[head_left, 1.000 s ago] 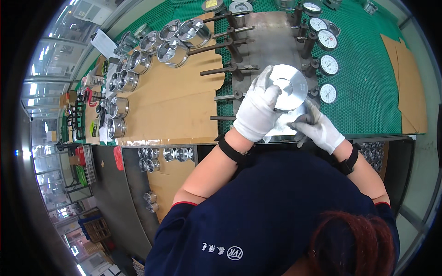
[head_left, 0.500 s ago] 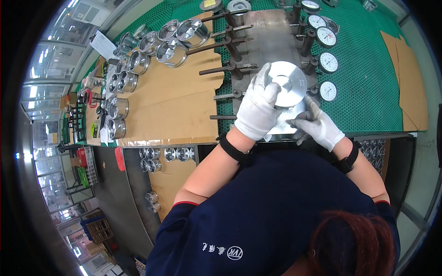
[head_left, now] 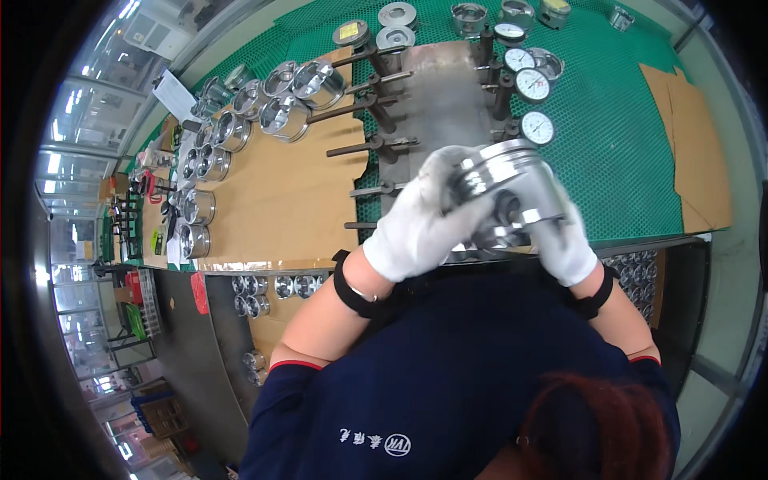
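Observation:
Between my two white-gloved hands is a shiny metal piston (head_left: 524, 184), tipped so its ringed side and pin hole show. My left hand (head_left: 428, 216) grips it from the left, its fingers slightly smeared by motion. On the other side my right hand (head_left: 564, 240) holds the piston's lower right, fingers partly hidden behind it. The piston is raised above the near end of a grey metal plate (head_left: 448, 104). Along the plate's right side stand dial gauges (head_left: 537, 128) on dark posts, and clamped rods (head_left: 376, 146) line its left side.
Many pistons (head_left: 286, 116) stand on the cardboard sheet (head_left: 280, 200) to the left. More pistons and discs (head_left: 396, 38) sit at the back. Green mesh matting (head_left: 612, 152) covers the bench, with folded cardboard (head_left: 688, 152) at the right. Below the bench, pistons (head_left: 252, 296) lie on a shelf.
The piston has been lifted toward me and tilted from showing its flat round top to showing its side. Both hands have come with it, and the whole view has shifted a little.

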Demonstrator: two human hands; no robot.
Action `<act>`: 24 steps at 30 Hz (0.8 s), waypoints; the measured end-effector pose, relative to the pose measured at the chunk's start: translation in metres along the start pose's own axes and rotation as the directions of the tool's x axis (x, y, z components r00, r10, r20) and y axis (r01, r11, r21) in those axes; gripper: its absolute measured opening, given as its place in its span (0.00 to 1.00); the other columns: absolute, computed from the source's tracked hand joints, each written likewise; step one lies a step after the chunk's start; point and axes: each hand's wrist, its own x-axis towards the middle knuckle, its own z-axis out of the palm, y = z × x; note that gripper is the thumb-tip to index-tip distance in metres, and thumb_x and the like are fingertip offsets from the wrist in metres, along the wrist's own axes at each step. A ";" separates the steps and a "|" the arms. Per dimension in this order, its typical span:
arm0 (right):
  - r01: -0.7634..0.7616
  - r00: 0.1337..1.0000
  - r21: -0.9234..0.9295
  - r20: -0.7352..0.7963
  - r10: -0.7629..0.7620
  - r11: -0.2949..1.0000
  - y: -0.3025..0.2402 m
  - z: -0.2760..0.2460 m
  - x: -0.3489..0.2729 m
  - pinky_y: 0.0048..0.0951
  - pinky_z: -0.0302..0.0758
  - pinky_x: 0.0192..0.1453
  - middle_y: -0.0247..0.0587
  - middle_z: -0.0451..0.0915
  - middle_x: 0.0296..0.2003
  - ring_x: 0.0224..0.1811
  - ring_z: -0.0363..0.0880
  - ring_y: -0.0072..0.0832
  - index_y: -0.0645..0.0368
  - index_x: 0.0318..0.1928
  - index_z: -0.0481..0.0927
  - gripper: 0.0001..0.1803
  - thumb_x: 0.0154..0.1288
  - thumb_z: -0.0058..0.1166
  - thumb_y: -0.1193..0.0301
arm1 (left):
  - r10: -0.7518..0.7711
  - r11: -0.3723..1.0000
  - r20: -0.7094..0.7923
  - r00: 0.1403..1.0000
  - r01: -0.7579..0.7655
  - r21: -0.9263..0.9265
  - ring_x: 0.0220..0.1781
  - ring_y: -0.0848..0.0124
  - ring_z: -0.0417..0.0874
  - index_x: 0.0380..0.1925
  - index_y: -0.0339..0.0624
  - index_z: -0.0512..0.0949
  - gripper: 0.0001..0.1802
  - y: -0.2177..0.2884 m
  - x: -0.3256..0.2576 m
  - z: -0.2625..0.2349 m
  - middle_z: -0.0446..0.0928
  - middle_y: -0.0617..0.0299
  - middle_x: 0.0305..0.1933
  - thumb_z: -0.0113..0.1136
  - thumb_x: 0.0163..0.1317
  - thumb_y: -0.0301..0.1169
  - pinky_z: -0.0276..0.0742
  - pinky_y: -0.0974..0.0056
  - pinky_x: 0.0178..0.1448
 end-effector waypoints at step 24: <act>-0.596 0.706 0.503 -0.041 0.707 0.626 0.401 -0.353 0.250 0.34 0.79 0.53 0.40 0.84 0.50 0.50 0.81 0.31 0.52 0.62 0.76 0.22 0.76 0.50 0.55 | -0.263 0.721 -0.791 0.552 0.657 0.218 0.40 0.66 0.85 0.49 0.37 0.81 0.15 -0.053 -0.246 0.039 0.84 0.54 0.42 0.60 0.67 0.33 0.81 0.63 0.48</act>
